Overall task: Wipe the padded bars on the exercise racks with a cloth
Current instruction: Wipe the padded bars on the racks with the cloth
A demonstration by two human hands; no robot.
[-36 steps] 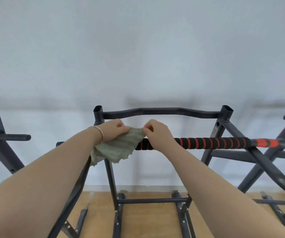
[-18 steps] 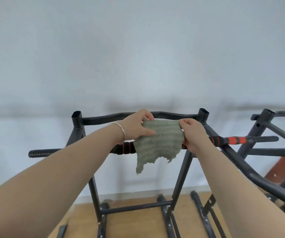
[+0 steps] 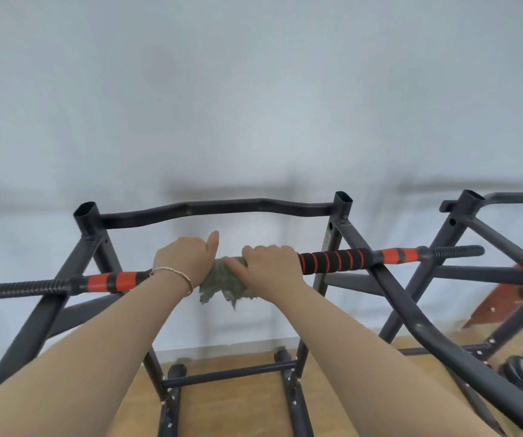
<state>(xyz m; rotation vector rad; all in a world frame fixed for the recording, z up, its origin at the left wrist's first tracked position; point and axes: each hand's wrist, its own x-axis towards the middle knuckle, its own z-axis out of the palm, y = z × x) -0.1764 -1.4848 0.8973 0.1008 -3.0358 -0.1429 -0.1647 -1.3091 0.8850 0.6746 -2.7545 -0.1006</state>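
Bar: round, black foam ringed with orange, ribbed grips at both ends, lying across dark metal tube rack. Cloth: green, nubbly, ragged-edged, draped over bar's middle. Left hand curled round bar and cloth, thumb raised; right hand clenched over cloth, just beside. Thin bracelet on left wrist.

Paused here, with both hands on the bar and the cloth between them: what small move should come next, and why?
Probably slide the green ribbed cloth rightward along the black foam-padded bar with orange stripes. The left hand and right hand both grip the cloth, which is wrapped round the bar's middle, and the striped padding just beyond the right hand lies uncovered.
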